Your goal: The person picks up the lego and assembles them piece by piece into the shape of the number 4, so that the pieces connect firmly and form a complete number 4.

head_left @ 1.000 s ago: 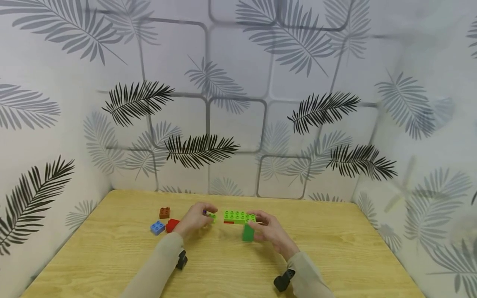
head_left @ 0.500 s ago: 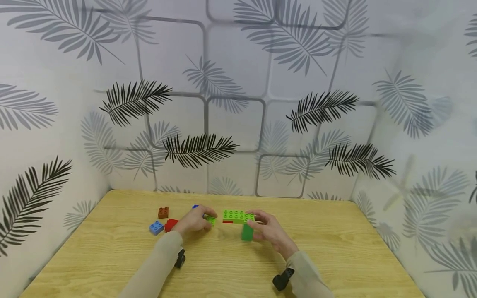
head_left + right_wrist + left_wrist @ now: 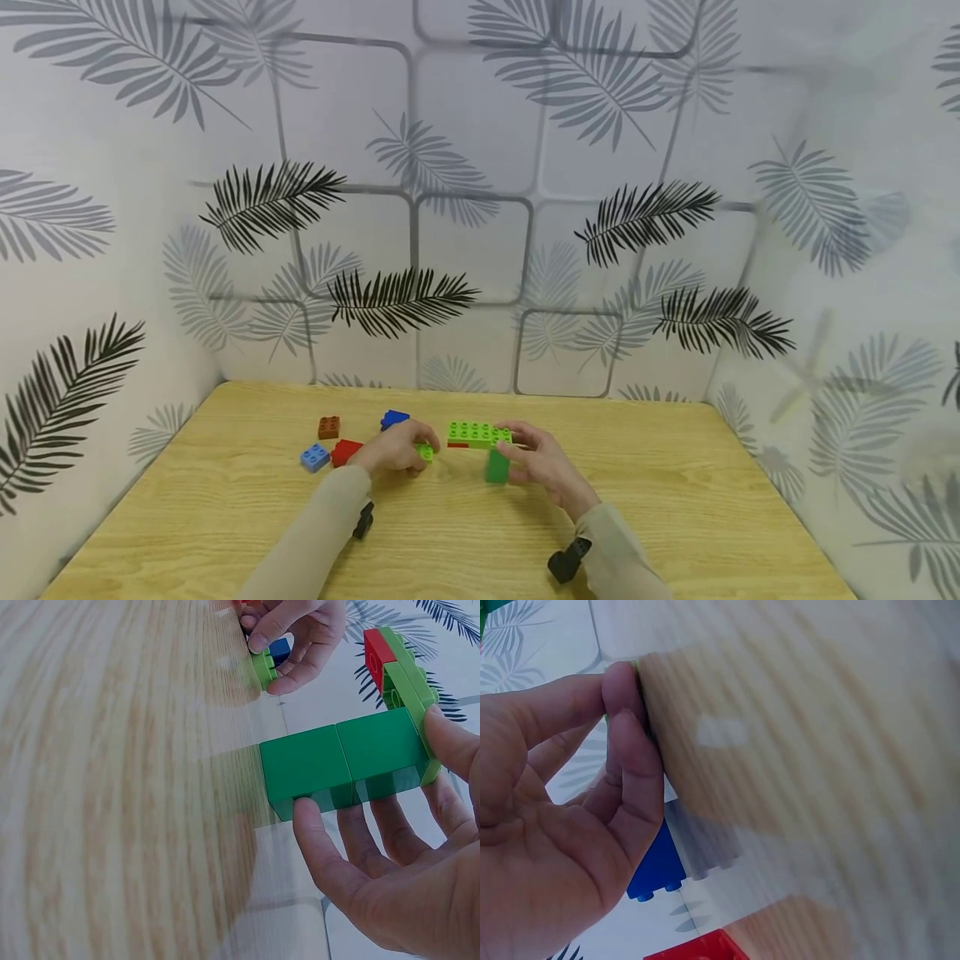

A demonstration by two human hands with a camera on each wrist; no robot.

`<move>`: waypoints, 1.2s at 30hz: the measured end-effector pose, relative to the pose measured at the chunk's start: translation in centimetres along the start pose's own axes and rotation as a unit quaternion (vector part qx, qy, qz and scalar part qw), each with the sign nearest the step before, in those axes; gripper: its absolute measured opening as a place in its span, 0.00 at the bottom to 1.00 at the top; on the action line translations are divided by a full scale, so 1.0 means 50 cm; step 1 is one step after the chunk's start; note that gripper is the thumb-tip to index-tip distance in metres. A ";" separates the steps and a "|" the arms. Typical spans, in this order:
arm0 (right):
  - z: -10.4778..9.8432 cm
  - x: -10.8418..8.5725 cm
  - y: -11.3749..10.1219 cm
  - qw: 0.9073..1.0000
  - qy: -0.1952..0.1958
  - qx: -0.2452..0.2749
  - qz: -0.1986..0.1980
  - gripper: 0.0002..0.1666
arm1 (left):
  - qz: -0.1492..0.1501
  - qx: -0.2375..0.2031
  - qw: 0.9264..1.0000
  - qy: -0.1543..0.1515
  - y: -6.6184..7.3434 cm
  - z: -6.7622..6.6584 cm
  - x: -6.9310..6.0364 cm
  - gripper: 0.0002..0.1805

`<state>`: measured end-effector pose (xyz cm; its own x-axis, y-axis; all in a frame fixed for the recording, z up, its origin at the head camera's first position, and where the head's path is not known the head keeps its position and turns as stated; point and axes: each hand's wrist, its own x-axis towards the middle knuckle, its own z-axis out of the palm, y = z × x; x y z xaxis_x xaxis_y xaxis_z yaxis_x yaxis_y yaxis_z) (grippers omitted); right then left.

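Note:
My left hand [image 3: 400,447] is low over the table, pinching a small light green brick [image 3: 262,669] between thumb and fingers. In the left wrist view the fingers hide nearly all of that brick. To the right, my right hand [image 3: 549,463] holds a built piece made of toy bricks. Two dark green bricks [image 3: 341,761] are stacked as its upright post. A long light green brick [image 3: 471,432] lies across the top and juts out to the left. Beneath its free end sits a red brick [image 3: 379,657]. The fingers touch the post and the thumb the light green brick.
A blue brick [image 3: 393,418] lies just behind my left hand. Further left on the wooden table [image 3: 442,550] are red [image 3: 345,452], light blue [image 3: 315,457] and brown [image 3: 328,427] bricks. A patterned wall [image 3: 480,250] closes off the back.
My left hand has let go of the blue brick, now in view behind it, and has come slightly nearer, pinching the small light green brick. My right hand and the built piece stay put.

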<state>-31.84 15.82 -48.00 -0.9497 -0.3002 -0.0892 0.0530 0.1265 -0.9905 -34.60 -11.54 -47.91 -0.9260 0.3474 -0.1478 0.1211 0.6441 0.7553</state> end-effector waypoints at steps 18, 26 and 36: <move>-0.002 -0.002 -0.003 1.000 -0.009 0.003 -0.004 0.31 | 0.004 -0.012 1.000 0.008 -0.004 -0.006 0.007 0.18; 0.000 -0.003 -0.002 1.000 -0.011 0.006 -0.005 0.30 | 0.036 -0.017 0.998 0.047 0.005 -0.012 -0.005 0.23; 0.000 -0.002 -0.001 1.000 -0.005 0.005 0.000 0.31 | 0.080 -0.045 0.987 0.131 0.032 -0.013 -0.007 0.19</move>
<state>-31.74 15.82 -47.93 -0.9464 -0.3101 -0.0901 0.0562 0.1167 -0.9916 -34.31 -11.09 -46.23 -0.9600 0.2433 0.1388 0.2512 0.5287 0.8108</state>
